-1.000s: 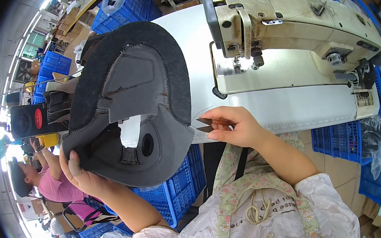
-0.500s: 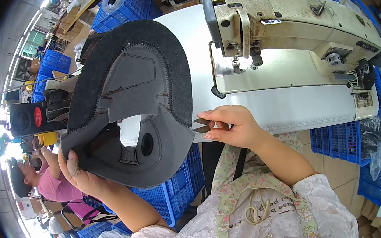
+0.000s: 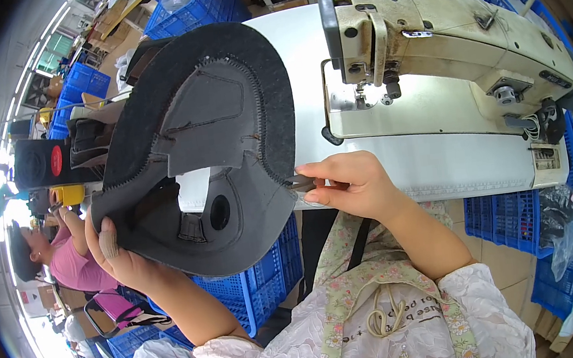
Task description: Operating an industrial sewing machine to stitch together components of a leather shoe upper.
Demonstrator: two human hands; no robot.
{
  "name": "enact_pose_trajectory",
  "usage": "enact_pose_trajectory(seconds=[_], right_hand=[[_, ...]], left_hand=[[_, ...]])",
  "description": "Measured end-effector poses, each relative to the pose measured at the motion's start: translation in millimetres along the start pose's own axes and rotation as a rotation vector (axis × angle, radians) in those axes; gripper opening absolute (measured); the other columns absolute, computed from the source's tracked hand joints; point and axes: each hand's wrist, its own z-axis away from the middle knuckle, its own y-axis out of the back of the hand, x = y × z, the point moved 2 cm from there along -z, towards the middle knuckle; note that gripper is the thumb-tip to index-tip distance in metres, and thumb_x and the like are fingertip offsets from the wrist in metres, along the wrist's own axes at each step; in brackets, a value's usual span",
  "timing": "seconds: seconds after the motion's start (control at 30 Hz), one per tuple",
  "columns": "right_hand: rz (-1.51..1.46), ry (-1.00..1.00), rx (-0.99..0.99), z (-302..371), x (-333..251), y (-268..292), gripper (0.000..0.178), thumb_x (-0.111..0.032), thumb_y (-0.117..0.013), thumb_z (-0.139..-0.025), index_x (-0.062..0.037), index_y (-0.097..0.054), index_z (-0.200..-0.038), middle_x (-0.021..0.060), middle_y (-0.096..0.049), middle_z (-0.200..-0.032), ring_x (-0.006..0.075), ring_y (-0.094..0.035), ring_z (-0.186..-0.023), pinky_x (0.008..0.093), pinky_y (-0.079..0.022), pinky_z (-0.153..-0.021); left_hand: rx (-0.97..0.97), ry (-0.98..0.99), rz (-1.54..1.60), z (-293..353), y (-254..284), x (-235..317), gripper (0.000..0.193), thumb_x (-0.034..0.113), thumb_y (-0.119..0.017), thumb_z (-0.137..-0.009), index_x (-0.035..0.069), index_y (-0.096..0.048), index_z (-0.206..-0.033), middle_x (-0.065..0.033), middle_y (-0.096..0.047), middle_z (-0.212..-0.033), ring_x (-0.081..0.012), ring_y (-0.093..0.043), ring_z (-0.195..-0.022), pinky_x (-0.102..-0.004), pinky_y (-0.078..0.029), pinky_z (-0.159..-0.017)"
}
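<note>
Dark padded piece (image 3: pixel 202 153), hollow, zigzag seam along rim band, held up in the air over the left end of the table, inner face toward the wearer. Left hand (image 3: pixel 125 262) grasping its lower-left edge, thumb with tan wrap (image 3: pixel 108 244) on the inside, other fingers mostly hidden behind; probably gripped there to keep the opposite edge steady and exposed. Right hand (image 3: pixel 354 182) pinching small thread snips (image 3: pixel 301 183) between thumb and fingers, blades nearly together, tips at the piece's right edge by the seam end; contact can't be told. Held low on the blades, likely for control. Beyond, white tabletop (image 3: pixel 442 177) with sewing machine (image 3: pixel 447 37) standing to the right, seemingly leaving handling room. Farther left, co-worker in pink top (image 3: pixel 78 263).
</note>
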Motion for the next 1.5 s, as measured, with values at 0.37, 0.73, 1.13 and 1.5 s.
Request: enact_pose_trajectory(seconds=[0.37,0.73,1.13,1.5], right_hand=[[0.001,-0.036,0.024,2,-13,1,0.039,-0.013,-0.083,-0.076,-0.0078,-0.073,-0.113,0.0034,-0.069,-0.077,0.0087,-0.050,-0.051,0.0238,-0.039,-0.047],[-0.012,-0.038,0.012,8,-12,4,0.041,-0.014,-0.084,-0.076,-0.0086,-0.073,-0.115,0.0032,-0.067,-0.076,0.0087,-0.048,-0.051,0.0233,-0.038,-0.047],[-0.010,0.007,0.001,10,-12,7,0.041,-0.013,-0.083,-0.077,-0.0091,-0.073,-0.116,0.0037,-0.067,-0.076,0.0112,-0.052,-0.053,0.0243,-0.041,-0.048],[-0.032,0.036,-0.037,2,-15,10,0.039,-0.011,-0.083,-0.075,-0.0044,-0.074,-0.113,0.0073,-0.067,-0.075,0.0144,-0.059,-0.057,0.0263,-0.044,-0.052]], left_hand=[[0.036,-0.039,0.031,7,-4,23,0.039,0.006,-0.053,-0.090,-0.014,-0.057,-0.124,-0.0109,-0.041,-0.154,-0.0258,-0.054,-0.126,-0.0400,-0.044,-0.109],[0.026,-0.024,0.051,8,2,25,0.037,0.006,-0.053,-0.092,-0.014,-0.057,-0.123,-0.0131,-0.039,-0.156,-0.0263,-0.057,-0.123,-0.0392,-0.045,-0.108],[0.005,-0.008,0.063,9,3,22,0.032,0.002,-0.050,-0.093,-0.013,-0.058,-0.120,-0.0127,-0.040,-0.155,-0.0291,-0.056,-0.125,-0.0412,-0.046,-0.108],[-0.010,-0.008,0.086,7,2,19,0.032,0.002,-0.054,-0.092,-0.013,-0.058,-0.121,-0.0118,-0.044,-0.151,-0.0290,-0.060,-0.119,-0.0418,-0.047,-0.106]])
